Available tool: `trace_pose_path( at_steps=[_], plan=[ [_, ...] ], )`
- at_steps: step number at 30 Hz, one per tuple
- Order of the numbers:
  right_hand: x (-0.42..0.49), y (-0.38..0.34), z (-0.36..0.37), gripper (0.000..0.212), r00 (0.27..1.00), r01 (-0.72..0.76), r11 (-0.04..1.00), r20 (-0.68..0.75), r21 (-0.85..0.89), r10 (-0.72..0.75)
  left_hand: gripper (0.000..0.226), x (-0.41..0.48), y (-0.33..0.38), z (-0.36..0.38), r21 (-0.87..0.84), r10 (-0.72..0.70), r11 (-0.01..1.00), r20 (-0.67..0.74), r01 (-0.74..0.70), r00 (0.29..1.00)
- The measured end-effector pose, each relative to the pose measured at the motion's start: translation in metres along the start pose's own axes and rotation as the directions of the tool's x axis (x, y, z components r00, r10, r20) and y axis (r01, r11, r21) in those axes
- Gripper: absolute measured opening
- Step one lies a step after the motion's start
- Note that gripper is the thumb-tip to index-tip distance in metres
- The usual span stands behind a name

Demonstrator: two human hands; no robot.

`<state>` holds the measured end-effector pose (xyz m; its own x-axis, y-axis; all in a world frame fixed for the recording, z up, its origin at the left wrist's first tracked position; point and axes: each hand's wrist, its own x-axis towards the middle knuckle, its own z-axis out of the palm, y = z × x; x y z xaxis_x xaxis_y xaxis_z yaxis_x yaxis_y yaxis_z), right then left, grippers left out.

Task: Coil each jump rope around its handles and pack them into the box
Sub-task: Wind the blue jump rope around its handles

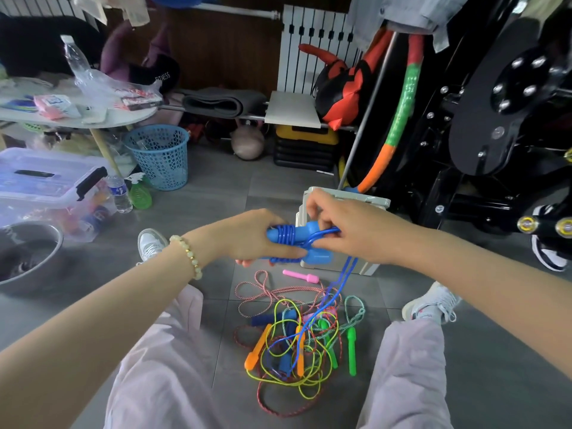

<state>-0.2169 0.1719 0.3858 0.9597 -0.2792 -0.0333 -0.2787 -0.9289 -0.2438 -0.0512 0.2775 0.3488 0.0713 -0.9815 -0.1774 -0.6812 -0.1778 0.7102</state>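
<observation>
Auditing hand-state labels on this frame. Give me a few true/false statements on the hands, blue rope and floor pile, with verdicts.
1. The left hand grips the blue handles, with blue rope wound round them. True.
2. The right hand holds nothing. False: it pinches the blue rope.
3. A pink handle lies on the floor next to the tangled pile. True.
4. The blue rope is fully coiled. False: a length hangs down into the tangled pile.
5. The tangled pile holds only blue handles. False: orange handles and green handles lie there too.
</observation>
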Motion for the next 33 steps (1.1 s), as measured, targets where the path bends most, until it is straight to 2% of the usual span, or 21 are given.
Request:
trace_pose_path(
  at_steps=[4, 8, 12, 15, 18, 21, 23, 26, 29, 31, 33],
  plan=[
    [0.002, 0.000, -0.011, 0.011, 0.990, 0.138, 0.981, 0.011, -0.134, -0.138, 0.031, -0.003, 0.010, -0.002, 0.021, 0.007, 1.000, 0.051, -0.008, 0.999],
    [0.008, 0.003, -0.014, 0.019, 0.982, 0.187, 0.979, 0.000, 0.079, -0.187, 0.036, -0.006, 0.012, -0.003, 0.032, 0.011, 0.999, 0.058, -0.013, 0.998],
    [0.013, 0.003, -0.012, 0.033, 0.993, 0.109, 0.979, 0.027, 0.170, -0.116, 0.033, -0.007, 0.015, 0.003, 0.086, 0.056, 0.995, 0.030, -0.058, 0.998],
    [0.014, 0.001, -0.015, 0.046, 0.997, 0.020, 0.961, 0.070, 0.274, -0.041, 0.038, -0.009, 0.017, 0.006, 0.141, 0.094, 0.986, -0.018, -0.091, 0.995],
    [0.011, 0.007, -0.015, 0.056, 0.999, -0.044, 0.900, 0.026, 0.433, 0.036, 0.036, -0.014, 0.017, 0.004, 0.088, 0.132, 0.988, -0.022, -0.130, 0.991],
    [0.012, 0.012, -0.002, 0.055, 0.998, -0.064, 0.848, 0.017, 0.527, 0.065, 0.032, -0.016, 0.013, 0.002, 0.097, 0.142, 0.985, 0.001, -0.141, 0.990],
    [0.013, 0.013, 0.008, 0.046, 0.996, -0.086, 0.780, 0.062, 0.620, 0.061, 0.036, -0.017, 0.009, 0.006, 0.121, 0.146, 0.982, -0.006, -0.144, 0.989],
    [0.012, 0.017, 0.020, 0.023, 0.996, -0.084, 0.592, 0.076, 0.802, 0.039, 0.036, -0.020, 0.003, 0.011, 0.077, 0.157, 0.985, -0.014, -0.155, 0.988],
    [0.008, 0.017, 0.028, 0.011, 0.996, -0.085, 0.435, 0.072, 0.896, 0.047, 0.033, -0.021, -0.002, 0.016, 0.049, 0.163, 0.986, -0.027, -0.161, 0.986],
    [0.004, 0.019, 0.032, 0.014, 0.996, -0.089, 0.365, 0.077, 0.927, 0.048, 0.031, -0.022, -0.003, 0.018, 0.001, 0.170, 0.985, -0.037, -0.170, 0.985],
    [-0.001, 0.019, 0.034, 0.028, 0.995, -0.094, 0.297, 0.077, 0.950, 0.069, 0.027, -0.023, -0.006, 0.017, -0.107, 0.159, 0.981, -0.047, -0.163, 0.986]
  ],
)
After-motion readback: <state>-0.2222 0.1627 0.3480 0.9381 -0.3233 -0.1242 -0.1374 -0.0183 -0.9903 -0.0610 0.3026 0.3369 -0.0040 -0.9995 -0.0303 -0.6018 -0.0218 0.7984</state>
